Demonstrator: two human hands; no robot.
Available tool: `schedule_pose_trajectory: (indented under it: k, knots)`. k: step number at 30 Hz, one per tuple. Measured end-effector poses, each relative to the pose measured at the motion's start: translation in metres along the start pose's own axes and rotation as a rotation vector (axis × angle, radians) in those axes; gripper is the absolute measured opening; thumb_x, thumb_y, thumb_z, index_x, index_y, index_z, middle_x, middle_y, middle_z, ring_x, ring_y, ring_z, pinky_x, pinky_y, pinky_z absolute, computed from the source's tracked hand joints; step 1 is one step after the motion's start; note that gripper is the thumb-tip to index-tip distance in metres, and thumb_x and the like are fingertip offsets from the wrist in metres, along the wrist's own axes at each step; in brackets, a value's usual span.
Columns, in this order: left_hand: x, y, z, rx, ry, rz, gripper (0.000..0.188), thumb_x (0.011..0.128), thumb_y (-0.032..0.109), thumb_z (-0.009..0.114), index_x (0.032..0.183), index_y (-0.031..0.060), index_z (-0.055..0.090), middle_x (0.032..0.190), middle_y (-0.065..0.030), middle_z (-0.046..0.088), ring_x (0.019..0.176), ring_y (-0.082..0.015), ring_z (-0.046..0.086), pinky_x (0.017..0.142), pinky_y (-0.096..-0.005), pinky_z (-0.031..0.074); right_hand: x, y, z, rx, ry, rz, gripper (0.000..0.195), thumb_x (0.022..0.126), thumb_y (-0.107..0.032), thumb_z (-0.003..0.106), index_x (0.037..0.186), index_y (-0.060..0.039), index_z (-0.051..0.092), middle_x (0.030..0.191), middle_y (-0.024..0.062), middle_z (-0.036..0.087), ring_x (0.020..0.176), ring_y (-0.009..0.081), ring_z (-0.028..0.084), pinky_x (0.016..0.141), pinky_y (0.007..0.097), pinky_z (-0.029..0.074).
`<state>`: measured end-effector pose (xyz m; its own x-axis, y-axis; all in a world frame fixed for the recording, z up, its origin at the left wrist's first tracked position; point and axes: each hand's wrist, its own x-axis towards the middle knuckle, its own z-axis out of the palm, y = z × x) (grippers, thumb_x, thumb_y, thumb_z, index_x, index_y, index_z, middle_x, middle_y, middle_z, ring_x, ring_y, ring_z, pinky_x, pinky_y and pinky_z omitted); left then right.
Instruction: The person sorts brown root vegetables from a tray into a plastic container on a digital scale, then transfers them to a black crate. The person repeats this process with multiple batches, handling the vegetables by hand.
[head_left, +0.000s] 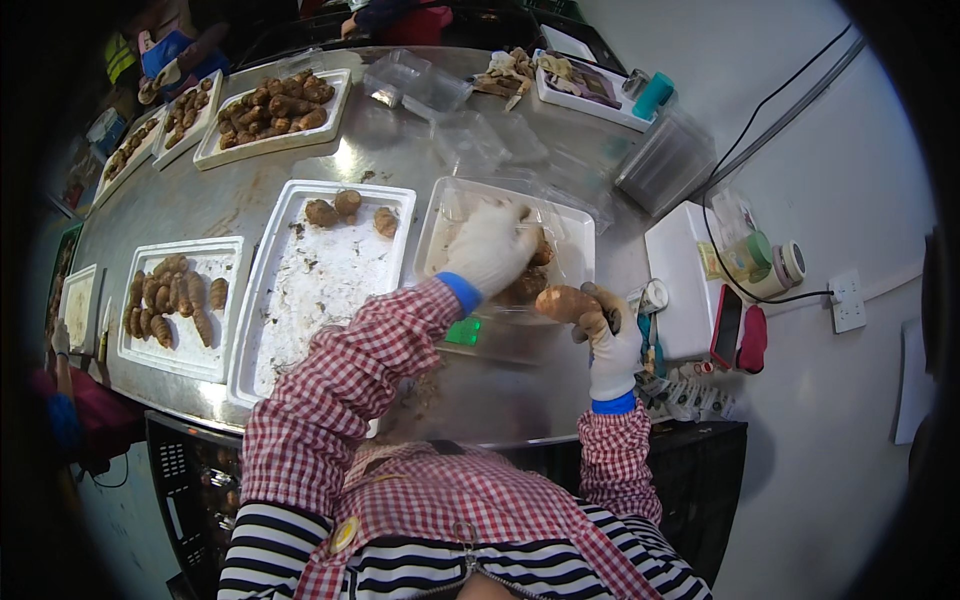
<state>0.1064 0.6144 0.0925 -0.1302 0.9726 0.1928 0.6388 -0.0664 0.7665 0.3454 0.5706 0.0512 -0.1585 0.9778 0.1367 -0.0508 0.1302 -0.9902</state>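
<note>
My right hand (611, 334), in a white knit glove, grips a brown taro corm (564, 303) by one end. My gloved left hand (487, 244) reaches over a clear plastic container (459, 196), its fingers against a taro corm (541, 251); whether they close around it is hidden. Another corm (525, 286) sits in the container just below. A white tray (581, 225) lies beneath the container. Close to its front edge glows the green display (463, 331) of what looks like a scale.
Left of my arm, a white foam tray (315, 274) holds three corms and dirt; a smaller tray (180, 356) holds several. Clear containers (465, 139) lie farther back, near a fuller tray (330, 133). A knife (103, 330) rests at left. Other people (176, 60) work around the metal table (247, 202).
</note>
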Motion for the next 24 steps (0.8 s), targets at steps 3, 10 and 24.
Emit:
schedule_pose_trajectory:
  k: [3,10,24]
  knots:
    - [-0.006,-0.003,0.003,0.370,-0.234,0.103,0.038,0.094,0.031,0.060,0.120,0.0052,0.072,0.118,-0.0282,0.066,0.112,-0.0428,0.064,0.098,-0.0492,0.052,0.006,-0.002,0.003,-0.003,0.119,0.022,0.050,0.097,-0.033,0.076,0.129,0.0043,0.064,0.095,0.0041,0.067,0.070,0.0078,0.058,0.060,0.0220,0.049]
    - [-0.013,-0.016,-0.055,-0.152,0.379,-0.044,0.038,0.096,0.026,0.061,0.123,-0.0004,0.070,0.123,-0.0187,0.067,0.112,-0.0304,0.066,0.101,-0.0383,0.051,0.036,-0.025,0.000,-0.220,0.218,0.058,0.031,0.105,-0.019,0.059,0.129,0.0014,0.066,0.093,0.0048,0.069,0.067,0.0070,0.058,0.060,0.0209,0.048]
    - [-0.128,-0.097,-0.119,-0.567,0.363,-0.364,0.033,0.099,0.016,0.058,0.125,-0.0004,0.070,0.118,-0.0110,0.072,0.099,-0.0149,0.065,0.086,-0.0297,0.054,0.085,-0.003,0.024,-1.211,0.038,-0.438,0.026,0.097,-0.017,0.068,0.119,-0.0042,0.073,0.118,0.0168,0.073,0.116,0.0291,0.066,0.102,0.0383,0.050]
